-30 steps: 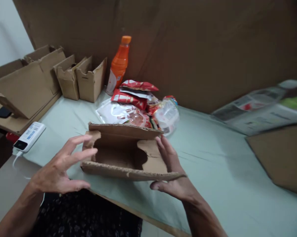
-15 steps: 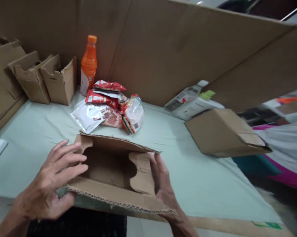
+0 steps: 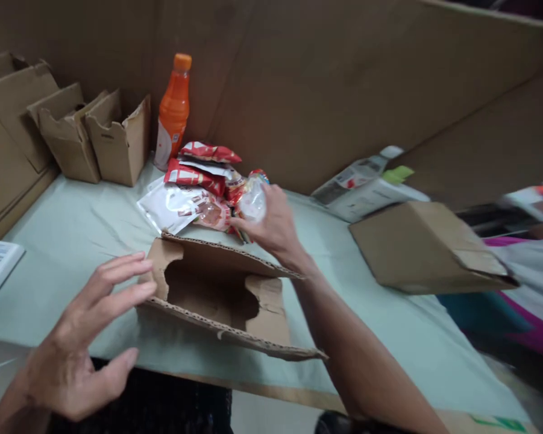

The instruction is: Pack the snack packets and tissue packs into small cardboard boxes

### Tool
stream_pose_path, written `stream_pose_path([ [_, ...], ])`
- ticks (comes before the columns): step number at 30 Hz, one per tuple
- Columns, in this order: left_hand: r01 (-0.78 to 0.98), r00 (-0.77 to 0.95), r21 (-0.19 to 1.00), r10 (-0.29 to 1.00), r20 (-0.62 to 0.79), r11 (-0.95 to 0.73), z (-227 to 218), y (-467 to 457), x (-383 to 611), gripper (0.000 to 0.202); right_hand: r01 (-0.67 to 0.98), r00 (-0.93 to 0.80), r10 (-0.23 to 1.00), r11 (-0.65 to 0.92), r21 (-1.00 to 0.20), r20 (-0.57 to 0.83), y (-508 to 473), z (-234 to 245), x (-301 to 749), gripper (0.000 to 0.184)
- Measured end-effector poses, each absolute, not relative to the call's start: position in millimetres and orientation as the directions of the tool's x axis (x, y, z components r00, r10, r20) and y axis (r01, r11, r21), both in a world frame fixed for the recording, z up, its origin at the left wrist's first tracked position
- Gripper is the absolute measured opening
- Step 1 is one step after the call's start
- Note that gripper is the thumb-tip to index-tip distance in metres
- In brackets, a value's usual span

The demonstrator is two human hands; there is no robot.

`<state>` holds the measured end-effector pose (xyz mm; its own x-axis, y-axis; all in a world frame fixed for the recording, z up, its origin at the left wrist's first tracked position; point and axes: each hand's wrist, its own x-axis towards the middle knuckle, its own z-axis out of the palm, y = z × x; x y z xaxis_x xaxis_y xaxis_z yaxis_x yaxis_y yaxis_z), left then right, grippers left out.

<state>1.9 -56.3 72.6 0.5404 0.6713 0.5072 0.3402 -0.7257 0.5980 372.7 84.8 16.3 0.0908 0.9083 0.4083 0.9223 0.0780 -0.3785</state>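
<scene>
The open left hand point(image 3: 88, 328) hovers by the near open-topped brown cardboard box point(image 3: 223, 256); a bump could skew it. The right hand point(image 3: 278, 223) curls around the clear plastic packet point(image 3: 253, 204) beyond, its grip unclear; dragging that could topple the red-and-white foil packets point(image 3: 197, 176) left of it.

There are two hands point(image 3: 88, 343), one wide open box point(image 3: 212, 298), one orange bottle point(image 3: 173, 114) and two small upright boxes point(image 3: 111, 150).

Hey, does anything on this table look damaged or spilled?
The open brown cardboard box in front looks worn: its near edge is ragged, with a small torn bit sticking out. No spill shows.
</scene>
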Motion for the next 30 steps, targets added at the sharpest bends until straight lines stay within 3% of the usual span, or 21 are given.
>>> stream_pose_path([
  [2,0.288,0.594,0.572,0.612,0.522,-0.768,77,-50,13,0.068,0.963,0.098,0.924,0.006,-0.270,0.370,115,9,358,0.104],
  [3,0.279,0.614,0.551,0.588,0.527,-0.786,79,-46,18,0.068,0.960,0.141,0.925,-0.042,-0.276,0.352,123,6,353,0.098],
  [6,0.280,0.676,0.500,0.538,0.504,-0.820,84,-33,26,0.067,0.906,0.282,0.903,-0.140,-0.398,0.324,118,3,364,0.062],
  [8,0.290,0.713,0.470,0.516,0.475,-0.833,85,-25,28,0.065,0.870,0.340,0.877,-0.156,-0.469,0.339,93,6,391,0.048],
  [12,0.277,0.767,0.444,0.475,0.432,-0.852,90,-13,28,0.057,0.796,0.439,0.825,-0.173,-0.580,0.356,12,13,457,0.053],
  [16,0.242,0.826,0.418,0.412,0.386,-0.876,100,-2,34,0.036,0.693,0.483,0.848,-0.220,-0.686,0.216,-60,21,495,0.063],
  [19,0.251,0.875,0.377,0.376,0.306,-0.892,108,3,42,0.018,0.731,0.419,0.902,-0.266,-0.628,0.105,-76,31,505,0.066],
  [23,0.336,0.880,0.316,0.416,0.230,-0.887,112,-1,52,0.010,0.881,0.201,0.979,-0.190,-0.433,-0.020,-54,45,504,0.040],
  [26,0.434,0.837,0.161,0.463,0.292,-0.886,111,-12,53,0.014,0.860,0.205,0.975,-0.221,-0.460,-0.084,-36,47,502,0.034],
  [30,0.540,0.791,-0.052,0.485,0.372,-0.840,105,-29,47,0.019,0.802,0.357,0.933,-0.281,-0.527,0.045,-44,50,497,0.034],
])
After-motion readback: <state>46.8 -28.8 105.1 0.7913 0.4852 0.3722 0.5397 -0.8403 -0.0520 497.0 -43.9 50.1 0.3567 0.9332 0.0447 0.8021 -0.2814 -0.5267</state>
